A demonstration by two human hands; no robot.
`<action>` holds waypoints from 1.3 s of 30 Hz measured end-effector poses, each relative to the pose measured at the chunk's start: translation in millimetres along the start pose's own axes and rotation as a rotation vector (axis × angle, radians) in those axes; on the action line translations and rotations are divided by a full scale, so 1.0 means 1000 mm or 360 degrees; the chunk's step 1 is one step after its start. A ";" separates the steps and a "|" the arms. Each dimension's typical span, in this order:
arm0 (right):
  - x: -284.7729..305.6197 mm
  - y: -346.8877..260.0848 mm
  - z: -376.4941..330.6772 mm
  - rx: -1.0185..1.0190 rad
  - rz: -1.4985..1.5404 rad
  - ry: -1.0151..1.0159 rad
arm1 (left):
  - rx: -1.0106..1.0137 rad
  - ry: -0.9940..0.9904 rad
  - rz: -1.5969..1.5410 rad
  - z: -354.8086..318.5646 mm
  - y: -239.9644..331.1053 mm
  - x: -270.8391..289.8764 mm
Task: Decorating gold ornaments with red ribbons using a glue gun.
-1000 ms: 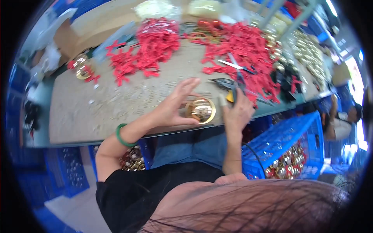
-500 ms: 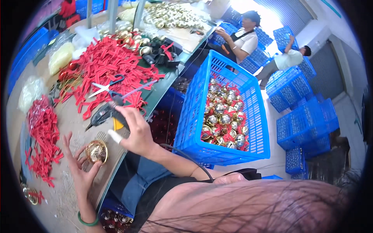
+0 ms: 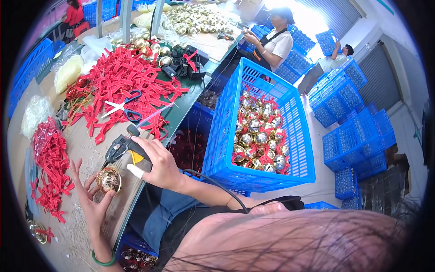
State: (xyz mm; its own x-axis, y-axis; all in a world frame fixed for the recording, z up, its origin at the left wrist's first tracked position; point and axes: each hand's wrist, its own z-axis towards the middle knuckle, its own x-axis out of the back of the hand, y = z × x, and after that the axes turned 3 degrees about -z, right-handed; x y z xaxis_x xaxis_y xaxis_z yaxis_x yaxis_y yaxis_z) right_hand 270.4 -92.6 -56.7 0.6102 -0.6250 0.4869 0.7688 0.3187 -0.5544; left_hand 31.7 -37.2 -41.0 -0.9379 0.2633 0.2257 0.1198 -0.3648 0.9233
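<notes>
My left hand (image 3: 93, 206) is closed around the edge of a shiny gold bell (image 3: 109, 180), holding it just over the worktable (image 3: 74, 235). A black glue gun (image 3: 118, 148) with a yellow trigger is in my right hand (image 3: 158, 163), whose thumb wears a white finger cover. The gun's nozzle points down at the bell's upper side; whether they touch I cannot tell. Beyond the gun lie scissors (image 3: 121, 107) with dark blue handles, resting on a heap of red ribbon bows (image 3: 129, 72). A translucent glue stick (image 3: 154, 115) extends from behind the gun.
To my right stands a blue crate (image 3: 272, 174) full of gold bells with red bows. More bows (image 3: 50, 167) lie at the left, and loose gold bells (image 3: 195, 20) cover the far table. Two people work beyond, near stacked blue crates (image 3: 353, 140). A black cable (image 3: 217, 183) crosses my right forearm.
My right hand has brought the glue gun nearer, so its nozzle now reaches the bell's upper side. In my left hand the bell has turned slightly.
</notes>
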 end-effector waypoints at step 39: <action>0.001 -0.007 -0.003 -0.0139 0.0072 -0.0255 | -0.0149 -0.0238 0.0140 -0.003 -0.007 0.011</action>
State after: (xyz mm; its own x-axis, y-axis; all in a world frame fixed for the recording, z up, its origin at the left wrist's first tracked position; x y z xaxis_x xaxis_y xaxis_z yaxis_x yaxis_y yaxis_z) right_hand 264.6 -97.8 -54.3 0.6720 -0.4876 0.5574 0.7245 0.2767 -0.6313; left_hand 19.7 -34.2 -45.8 -0.8656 0.3541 0.3542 0.1615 -0.4721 0.8666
